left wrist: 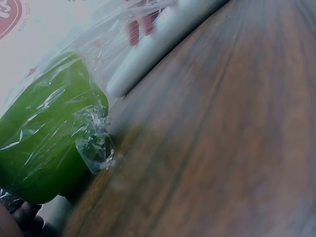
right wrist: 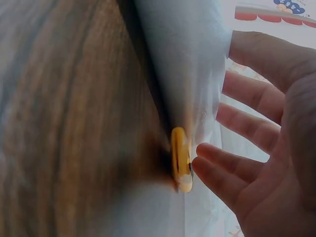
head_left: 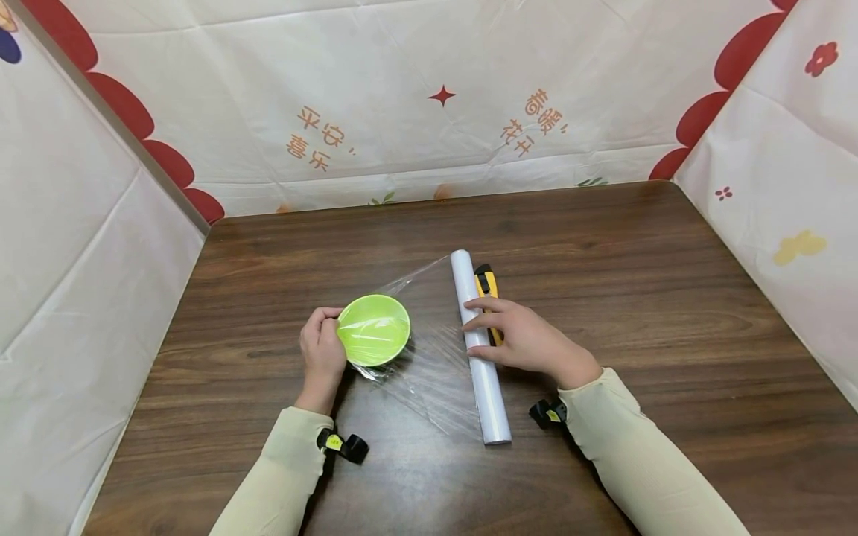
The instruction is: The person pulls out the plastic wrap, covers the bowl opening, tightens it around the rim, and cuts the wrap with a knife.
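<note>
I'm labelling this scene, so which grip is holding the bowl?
The left grip holds the lime-green bowl; the right grip instead touches the white cling-film roll.

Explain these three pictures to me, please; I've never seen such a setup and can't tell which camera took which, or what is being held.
There is no machine here: a person works with two bare hands. The wide picture comes from a camera on the head, looking down; the two closer ones come from a camera on each wrist.

The left hand holds a green bowl. Clear plastic film covers the bowl and stretches across to a white roll on the brown wooden table. The right hand rests its fingertips on that roll. A yellow and black tool, perhaps a cutter, lies against the roll, partly hidden by that hand.
</note>
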The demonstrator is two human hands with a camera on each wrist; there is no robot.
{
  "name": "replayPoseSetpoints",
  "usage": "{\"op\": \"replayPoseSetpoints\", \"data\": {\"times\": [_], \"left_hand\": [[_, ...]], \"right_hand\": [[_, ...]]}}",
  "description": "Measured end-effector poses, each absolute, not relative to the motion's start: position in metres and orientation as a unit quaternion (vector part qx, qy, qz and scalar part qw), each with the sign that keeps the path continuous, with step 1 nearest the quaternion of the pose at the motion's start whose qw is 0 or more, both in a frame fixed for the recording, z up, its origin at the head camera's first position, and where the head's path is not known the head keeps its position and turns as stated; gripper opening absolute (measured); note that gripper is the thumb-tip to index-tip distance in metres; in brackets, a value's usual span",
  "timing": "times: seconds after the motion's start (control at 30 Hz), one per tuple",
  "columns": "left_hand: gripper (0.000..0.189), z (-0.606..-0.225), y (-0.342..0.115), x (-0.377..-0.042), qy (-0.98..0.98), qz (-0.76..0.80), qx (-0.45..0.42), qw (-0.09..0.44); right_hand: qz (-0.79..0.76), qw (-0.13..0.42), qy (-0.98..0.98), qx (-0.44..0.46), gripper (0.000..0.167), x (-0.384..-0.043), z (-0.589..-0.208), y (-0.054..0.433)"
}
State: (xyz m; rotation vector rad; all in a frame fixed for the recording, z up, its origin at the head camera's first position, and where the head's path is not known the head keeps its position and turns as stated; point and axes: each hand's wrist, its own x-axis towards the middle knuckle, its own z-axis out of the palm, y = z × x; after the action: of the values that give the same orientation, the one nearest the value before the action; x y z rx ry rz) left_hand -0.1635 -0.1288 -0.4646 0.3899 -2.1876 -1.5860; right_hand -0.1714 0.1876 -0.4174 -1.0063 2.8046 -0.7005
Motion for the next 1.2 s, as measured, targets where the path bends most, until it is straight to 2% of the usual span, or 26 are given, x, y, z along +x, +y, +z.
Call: {"op": "replayPoseSetpoints", "data": {"times": [0.7,1.0,1.2], "left_hand": [[0.026,-0.464,-0.129,-0.164,-0.79,-0.556,0.153,0.207],[0.027,-0.463,-0.13,-0.164,-0.789,-0.561,0.154,0.197],[0.028,-0.463,-0.132,-0.164,-0.792,-0.561,0.147,0.191]], "right_hand": [[-0.226,0.044,0.912,-0.338,0.035,-0.175,-0.418,0.193],[-0.215,0.038,0.911,-0.35,0.038,-0.181,-0.416,0.192],[-0.22,0.029,0.919,-0.326,0.036,-0.196,-0.411,0.195]]}}
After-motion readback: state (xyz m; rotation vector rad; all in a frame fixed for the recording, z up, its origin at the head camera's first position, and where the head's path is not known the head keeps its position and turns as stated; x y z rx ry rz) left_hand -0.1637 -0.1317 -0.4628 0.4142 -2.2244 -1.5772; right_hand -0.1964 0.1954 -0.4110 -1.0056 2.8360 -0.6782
